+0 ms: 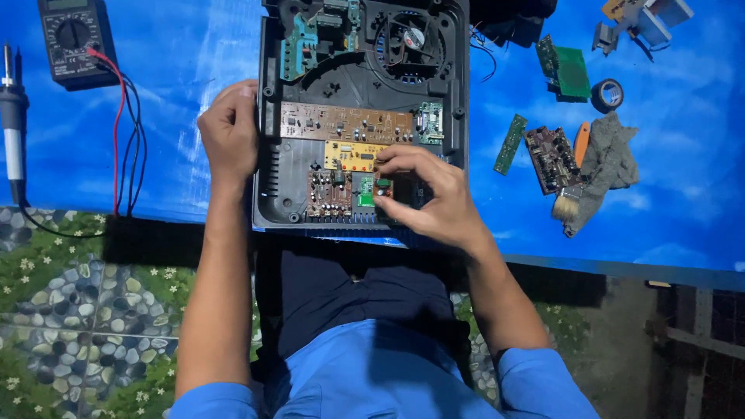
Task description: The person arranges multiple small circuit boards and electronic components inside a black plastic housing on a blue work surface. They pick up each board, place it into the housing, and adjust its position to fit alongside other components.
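While both hands work at an opened black device, the scene reads as follows.

Right fingers: the fingertips (386,194) are curled together and pinch down on a small brown circuit board (382,187) near the front edge of the casing.
Right hand: the right hand (431,194) arches over the lower right part of the casing, wrist angled back toward the body.
Left fingers: curled closed around the left wall of the casing, gripping it.
Left hand: the left hand (229,132) sits against the casing's left side, steadying it.
Casing: a black plastic casing (272,186) lies open on the blue table cover (178,85), holding a long brown board (345,122), a yellow board (353,155) and a fan (411,39) at the far end.
Left of the casing: a multimeter (71,35) with red and black leads, and a soldering iron (12,116).
Right of the casing: loose green boards (566,71), a roll of tape (608,95), a grey rag (609,159) and a brush (568,203).
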